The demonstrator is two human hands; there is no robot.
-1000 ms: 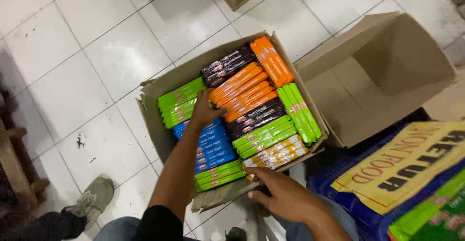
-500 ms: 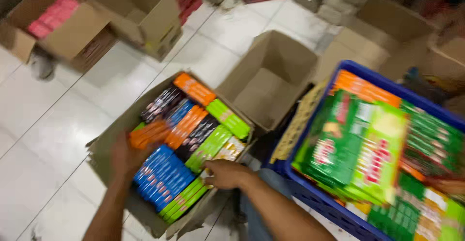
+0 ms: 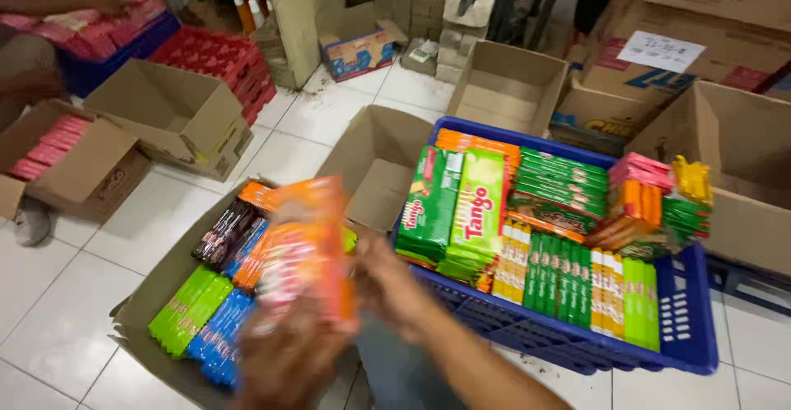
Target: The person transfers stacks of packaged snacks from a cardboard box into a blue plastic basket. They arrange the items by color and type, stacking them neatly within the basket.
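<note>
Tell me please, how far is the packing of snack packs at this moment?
Already done: the cardboard box on the floor holds rows of green, blue, dark and orange packs. In hand: the left hand and right hand hold a blurred orange pack above that box. Left: the blue crate is full of packs.

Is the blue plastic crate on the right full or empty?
Full. The blue crate is packed to its rim with green, orange and pink snack packets, some stacked above its walls.
</note>
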